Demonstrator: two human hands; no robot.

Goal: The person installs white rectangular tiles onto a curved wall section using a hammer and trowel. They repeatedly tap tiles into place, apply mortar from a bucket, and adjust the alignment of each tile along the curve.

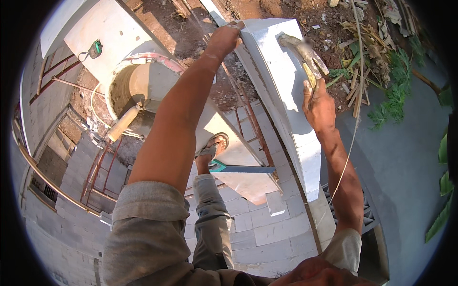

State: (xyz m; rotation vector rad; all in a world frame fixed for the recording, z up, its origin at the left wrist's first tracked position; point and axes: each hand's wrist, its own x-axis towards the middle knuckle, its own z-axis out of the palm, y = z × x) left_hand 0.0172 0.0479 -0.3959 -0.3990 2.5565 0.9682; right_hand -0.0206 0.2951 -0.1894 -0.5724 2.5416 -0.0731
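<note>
Brown earthen ground (274, 7); long white rectangular block (272, 52).
Axis fore-and-aft. Left hand (224, 42): fingers curled, far corner. Right hand (318, 107): nearer mid-length, fingers gripping mortar-smeared tool (295, 45).

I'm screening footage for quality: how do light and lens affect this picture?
Head view: hard sunlight glares off the white block, with shadow beside the right hand; the bucket is partly shaded inside; fisheye distortion curves outer edges; corners are black.

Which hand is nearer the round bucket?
Left. The left hand is ahead and right of the bucket, by a white block; the right hand, gripping a tool, is farther right.
</note>
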